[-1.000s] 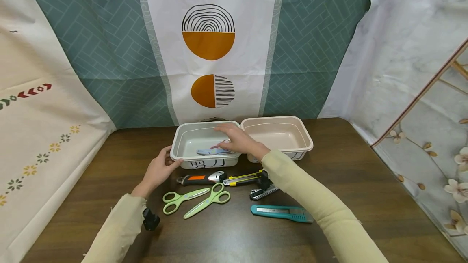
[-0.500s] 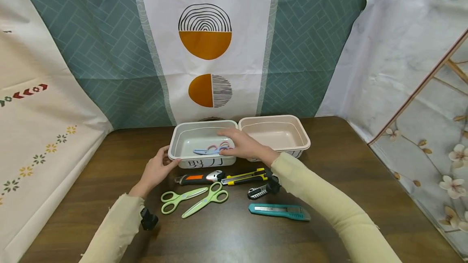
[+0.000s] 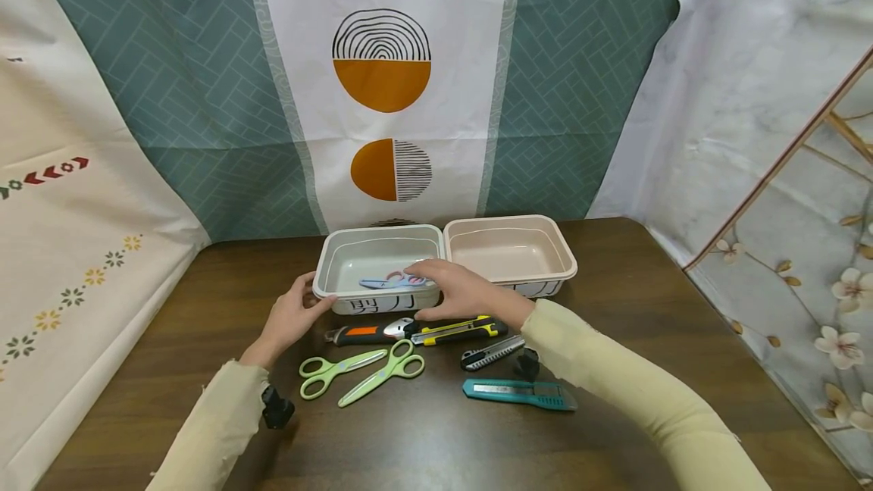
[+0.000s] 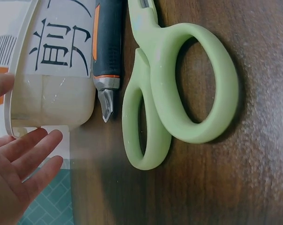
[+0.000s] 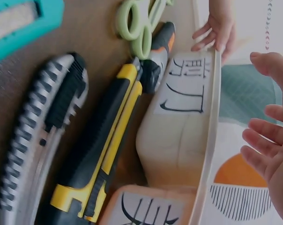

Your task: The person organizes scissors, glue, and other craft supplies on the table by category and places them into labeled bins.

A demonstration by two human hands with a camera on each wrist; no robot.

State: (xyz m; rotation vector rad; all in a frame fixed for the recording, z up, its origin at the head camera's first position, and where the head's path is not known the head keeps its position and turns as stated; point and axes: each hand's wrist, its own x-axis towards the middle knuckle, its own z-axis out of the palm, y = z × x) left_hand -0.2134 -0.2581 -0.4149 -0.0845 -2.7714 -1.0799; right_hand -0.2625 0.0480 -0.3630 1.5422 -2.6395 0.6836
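Blue-and-pink scissors (image 3: 392,281) lie inside the grey-white box (image 3: 326,260), which carries a black-lettered front label. My left hand (image 3: 289,323) rests on this box's front left corner, thumb on the rim and fingers loosely extended along the side. Over the front right corner hovers my right hand (image 3: 464,292), fingers spread and holding nothing. Below it lies a yellow-and-black utility knife (image 3: 457,330), with an orange-and-black utility knife (image 3: 368,333) to its left. Two green scissors, the left pair (image 3: 334,371) and the right pair (image 3: 383,375), lie in front.
A beige-pink box (image 3: 566,252) adjoins the grey-white one on the right. A silver-and-black utility knife (image 3: 487,353) and a teal utility knife (image 3: 518,394) lie at the right on the brown wooden table (image 3: 382,449). Patterned cloth (image 3: 580,82) hangs behind.
My right hand has let go of the blue-and-pink scissors inside the grey-white box and moved right and toward me, out over the rim. My left hand stays at the box's corner.
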